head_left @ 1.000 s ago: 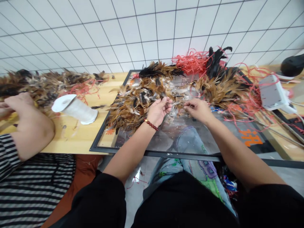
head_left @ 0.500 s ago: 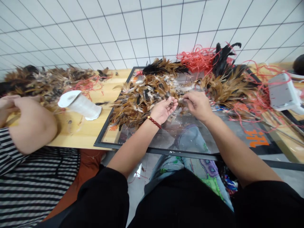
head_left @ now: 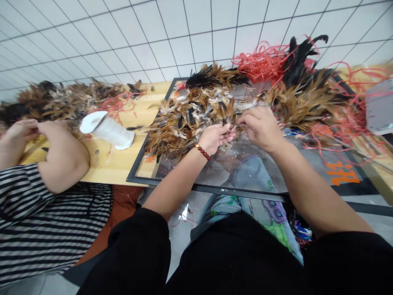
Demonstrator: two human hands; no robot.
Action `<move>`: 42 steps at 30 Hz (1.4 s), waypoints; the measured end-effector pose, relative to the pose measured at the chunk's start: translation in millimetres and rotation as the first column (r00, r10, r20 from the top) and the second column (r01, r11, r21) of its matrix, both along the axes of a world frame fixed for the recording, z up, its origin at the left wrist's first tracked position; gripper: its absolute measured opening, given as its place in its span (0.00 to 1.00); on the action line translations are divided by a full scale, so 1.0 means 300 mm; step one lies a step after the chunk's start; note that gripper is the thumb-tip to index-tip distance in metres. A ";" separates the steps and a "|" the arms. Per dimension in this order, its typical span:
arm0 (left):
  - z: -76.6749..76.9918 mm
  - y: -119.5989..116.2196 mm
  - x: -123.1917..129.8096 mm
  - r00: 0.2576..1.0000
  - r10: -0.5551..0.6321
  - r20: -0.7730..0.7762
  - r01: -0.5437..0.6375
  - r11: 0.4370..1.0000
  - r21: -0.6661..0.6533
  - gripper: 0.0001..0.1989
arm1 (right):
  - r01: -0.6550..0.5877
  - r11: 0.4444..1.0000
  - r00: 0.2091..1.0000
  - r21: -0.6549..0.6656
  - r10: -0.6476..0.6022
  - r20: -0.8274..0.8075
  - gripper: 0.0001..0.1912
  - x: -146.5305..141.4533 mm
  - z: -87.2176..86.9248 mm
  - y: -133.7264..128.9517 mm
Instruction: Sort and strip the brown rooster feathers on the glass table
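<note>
My left hand (head_left: 216,139), with a red bead bracelet on the wrist, is palm up, thumb and forefinger pinched on a small brown feather. Just right of it, my right hand (head_left: 259,127) is closed in a pinch, its fingertips nearly meeting the left ones; what it grips is too small to make out. Both are over a black-framed glass panel (head_left: 215,164). A large heap of brown and white feathers (head_left: 181,127) lies left of and behind my left hand. More brown feathers (head_left: 294,106) spread behind my right hand.
Red plastic strips (head_left: 260,63) and black feathers (head_left: 302,57) lie at the back. A white spool (head_left: 109,129) rests on the wooden table (head_left: 141,106) to the left. Beyond it a person in a striped top (head_left: 55,221) works near another feather pile (head_left: 70,98). A white box (head_left: 380,106) stands right.
The view has shifted, so the table things sit a little differently in the frame. My hands stay close together over the panel. The other person's hands and forearm have moved slightly.
</note>
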State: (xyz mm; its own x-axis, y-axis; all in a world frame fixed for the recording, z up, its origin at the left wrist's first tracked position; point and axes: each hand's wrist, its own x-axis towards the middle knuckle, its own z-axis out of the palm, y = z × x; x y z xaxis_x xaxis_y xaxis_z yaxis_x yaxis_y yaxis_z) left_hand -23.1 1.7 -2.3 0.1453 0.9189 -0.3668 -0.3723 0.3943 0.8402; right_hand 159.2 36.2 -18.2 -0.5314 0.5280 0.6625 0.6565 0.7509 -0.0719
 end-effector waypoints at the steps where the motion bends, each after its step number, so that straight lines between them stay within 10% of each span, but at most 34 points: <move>1: -0.003 0.000 0.000 0.999 -0.032 -0.010 0.032 0.999 0.002 0.07 | -0.001 1.000 1.000 -0.014 0.001 0.017 0.14 -0.003 -0.001 -0.001; 5: -0.016 0.000 0.000 0.987 -0.161 -0.029 0.160 0.987 -0.014 0.06 | 0.035 0.995 0.998 -0.097 -0.030 0.060 0.13 -0.017 0.001 -0.012; 12: -0.018 0.015 -0.015 0.984 0.024 0.176 -0.018 0.999 -0.036 0.09 | 0.025 0.992 0.998 -0.123 -0.033 -0.060 0.23 -0.030 0.015 -0.042; 21: -0.024 0.003 0.003 0.974 -0.031 0.226 0.039 0.999 -0.030 0.12 | 0.080 0.989 0.993 -0.128 -0.090 -0.077 0.28 -0.078 -0.005 -0.057; 29: -0.006 -0.007 0.009 0.949 0.140 0.284 -0.146 0.989 0.000 0.09 | -0.013 0.973 0.912 -0.228 -0.082 -0.403 0.11 -0.050 -0.004 -0.034; 42: -0.004 -0.007 0.017 0.904 0.195 0.380 -0.198 0.980 -0.030 0.06 | -0.268 0.774 0.786 -0.574 -0.169 -0.595 0.09 -0.153 -0.034 -0.061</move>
State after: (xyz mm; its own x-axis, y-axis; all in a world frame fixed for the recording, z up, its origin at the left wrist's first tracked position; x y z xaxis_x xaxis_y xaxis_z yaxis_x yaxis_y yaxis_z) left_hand -18.2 -0.4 -3.6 0.0878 0.9460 -0.3120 -0.7323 0.2736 0.6236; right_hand 113.2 18.0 -28.4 -0.1901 0.9026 0.3863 0.2744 0.4266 -0.8618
